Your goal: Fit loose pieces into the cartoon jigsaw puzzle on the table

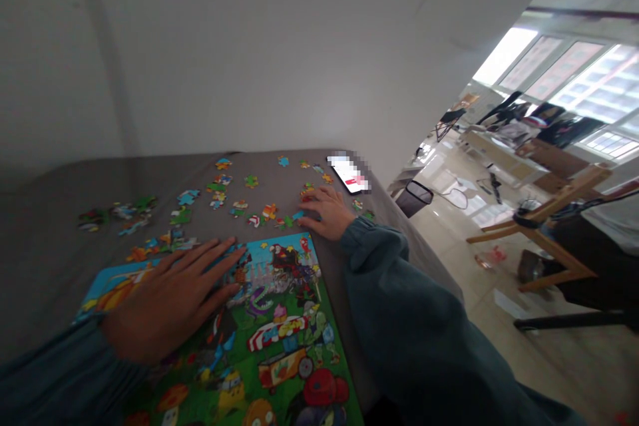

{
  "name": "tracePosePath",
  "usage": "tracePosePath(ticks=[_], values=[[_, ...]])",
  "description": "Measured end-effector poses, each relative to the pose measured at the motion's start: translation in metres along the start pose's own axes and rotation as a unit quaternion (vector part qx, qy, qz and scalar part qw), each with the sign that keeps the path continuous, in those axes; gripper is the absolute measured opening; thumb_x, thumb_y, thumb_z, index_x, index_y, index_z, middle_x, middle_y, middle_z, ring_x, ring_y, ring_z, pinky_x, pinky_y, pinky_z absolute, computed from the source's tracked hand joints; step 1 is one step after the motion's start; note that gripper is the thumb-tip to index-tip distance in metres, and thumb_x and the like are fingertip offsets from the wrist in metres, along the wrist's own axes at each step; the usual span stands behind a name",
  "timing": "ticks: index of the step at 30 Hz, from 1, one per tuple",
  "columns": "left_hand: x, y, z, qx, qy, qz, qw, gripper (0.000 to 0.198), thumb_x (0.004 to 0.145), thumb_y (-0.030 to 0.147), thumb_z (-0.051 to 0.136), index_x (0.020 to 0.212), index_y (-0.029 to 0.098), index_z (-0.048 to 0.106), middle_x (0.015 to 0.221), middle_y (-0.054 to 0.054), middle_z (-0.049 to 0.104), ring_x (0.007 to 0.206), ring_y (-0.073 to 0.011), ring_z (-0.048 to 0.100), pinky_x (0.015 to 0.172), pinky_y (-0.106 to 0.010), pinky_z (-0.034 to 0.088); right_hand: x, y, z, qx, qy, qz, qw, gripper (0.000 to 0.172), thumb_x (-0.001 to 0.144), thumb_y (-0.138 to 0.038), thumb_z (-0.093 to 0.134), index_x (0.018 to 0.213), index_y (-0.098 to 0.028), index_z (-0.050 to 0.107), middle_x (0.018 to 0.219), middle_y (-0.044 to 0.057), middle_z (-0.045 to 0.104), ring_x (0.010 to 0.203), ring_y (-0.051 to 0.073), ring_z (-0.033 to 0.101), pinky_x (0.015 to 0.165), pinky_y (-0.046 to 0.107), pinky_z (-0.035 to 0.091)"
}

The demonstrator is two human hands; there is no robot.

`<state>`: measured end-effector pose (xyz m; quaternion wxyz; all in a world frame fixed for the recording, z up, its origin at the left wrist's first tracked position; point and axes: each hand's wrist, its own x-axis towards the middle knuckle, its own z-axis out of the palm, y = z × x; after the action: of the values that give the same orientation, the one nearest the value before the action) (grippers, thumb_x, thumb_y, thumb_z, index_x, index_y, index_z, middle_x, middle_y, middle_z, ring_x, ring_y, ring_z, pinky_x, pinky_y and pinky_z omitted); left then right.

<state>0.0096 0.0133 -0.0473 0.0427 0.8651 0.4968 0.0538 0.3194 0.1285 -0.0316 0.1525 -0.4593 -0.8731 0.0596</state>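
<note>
A colourful cartoon jigsaw puzzle (284,339) lies on the grey table (60,259) right in front of me, largely assembled. My left hand (172,299) lies flat on its upper left part, fingers stretched out and spread, holding nothing. My right hand (327,212) rests palm down on the table just beyond the puzzle's top right corner, fingers extended over a few loose puzzle pieces (277,216). Whether it grips one I cannot see. More loose pieces (219,190) are scattered across the far half of the table.
A phone (348,174) with a lit screen lies near the table's far right corner. The table meets a white wall behind. To the right, the floor holds a dark waste bin (415,197), wooden chair frames (549,213) and cluttered desks under windows.
</note>
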Motion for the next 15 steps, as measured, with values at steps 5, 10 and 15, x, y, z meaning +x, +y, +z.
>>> tracePosePath(ticks=[5, 10, 15], values=[[0.000, -0.004, 0.002, -0.003, -0.001, 0.007, 1.000, 0.058, 0.099, 0.059, 0.031, 0.145, 0.032, 0.055, 0.152, -0.006, 0.054, 0.139, -0.0322, 0.051, 0.112, -0.055, 0.042, 0.005, 0.027, -0.021, 0.073, 0.181, 0.105, 0.975, 0.040, 0.098, -0.027, 0.048, 0.135, -0.018, 0.060, 0.122, 0.014, 0.068, 0.112, 0.027, 0.062, 0.102, 0.048, 0.047], [0.000, -0.008, 0.007, -0.014, 0.008, 0.014, 1.000, 0.057, 0.099, 0.058, 0.033, 0.144, 0.031, 0.055, 0.152, -0.006, 0.055, 0.139, -0.0347, 0.051, 0.112, -0.057, 0.042, 0.004, 0.041, -0.028, 0.136, 0.222, 0.214, 0.941, 0.052, 0.092, -0.034, 0.053, 0.140, -0.012, 0.053, 0.118, 0.016, 0.069, 0.089, 0.022, 0.066, 0.084, 0.040, 0.056], [0.000, -0.003, 0.001, -0.006, -0.016, 0.006, 1.000, 0.058, 0.099, 0.056, 0.032, 0.144, 0.028, 0.056, 0.152, -0.008, 0.054, 0.140, -0.0347, 0.049, 0.112, -0.058, 0.043, 0.006, 0.037, -0.020, 0.132, 0.189, 0.199, 0.952, 0.041, 0.094, -0.027, 0.049, 0.130, -0.015, 0.062, 0.119, 0.015, 0.071, 0.088, 0.021, 0.067, 0.083, 0.036, 0.056]])
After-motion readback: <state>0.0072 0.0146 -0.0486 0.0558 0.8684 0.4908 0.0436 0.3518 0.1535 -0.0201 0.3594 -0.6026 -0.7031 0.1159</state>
